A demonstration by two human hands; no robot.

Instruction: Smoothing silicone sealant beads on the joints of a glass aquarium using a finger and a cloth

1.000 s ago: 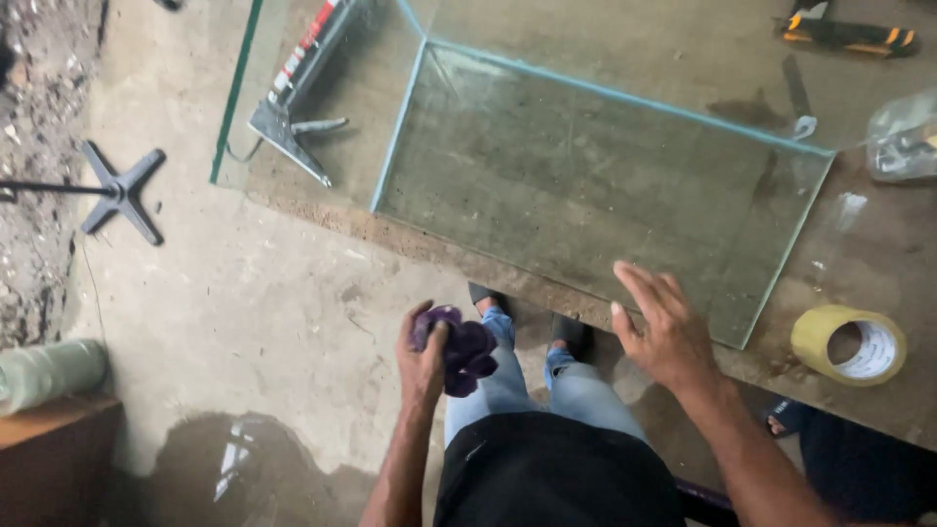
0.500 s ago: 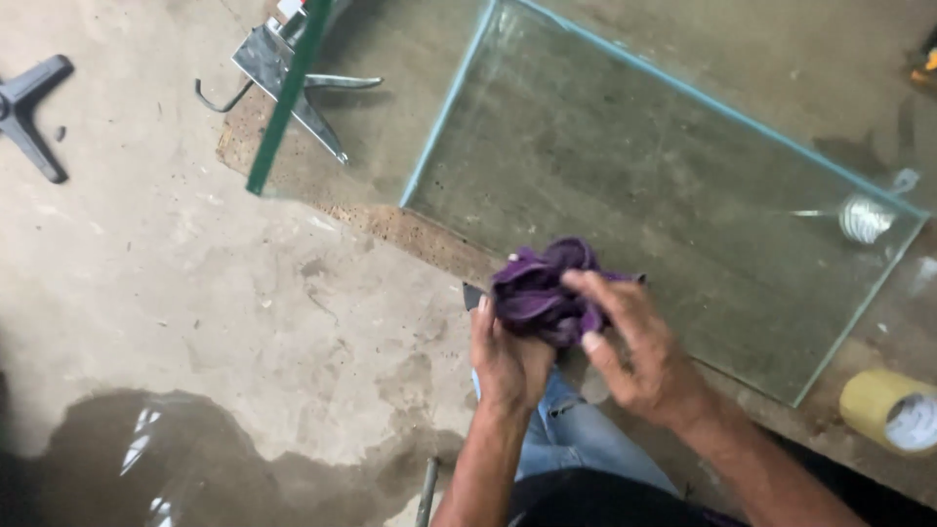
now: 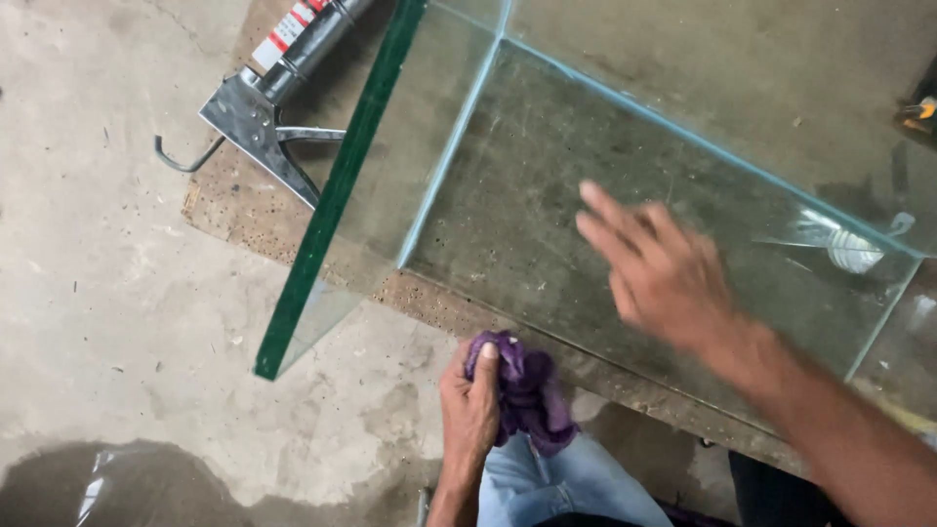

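Looking down from the head view, blue jeans (image 3: 576, 488) are seen at the very bottom edge, so the person is right up against the work. Just above them a purple cloth (image 3: 527, 395) is bunched up and clenched in the left hand (image 3: 470, 410), the fingers wrapped tight around it, held low by the near edge and not touching any glass.

A bit further out, the right hand (image 3: 664, 268) is spread flat with nothing in it, the fingers splayed and blurred over the near glass panel (image 3: 547, 195). Whether the palm is actually pressed on the glass or just above it can't be told.

As for progress: the glass tank is already put together, with the end wall (image 3: 337, 210) standing up as a green edge and the pale seams visible along the joints. The panel under the open hand looks dusty and smeared all over, so cleaning is judged to be barely started, if at all. No wiped patch can be picked out.

Further back, the wooden counter (image 3: 244, 210) carries a metal caulking gun (image 3: 278, 83) lying beside the tank, clear of both hands. Past the far glass, a small pale object (image 3: 854, 254) is seen through it, too unclear to name. Concrete floor (image 3: 107, 293) fills the left side.
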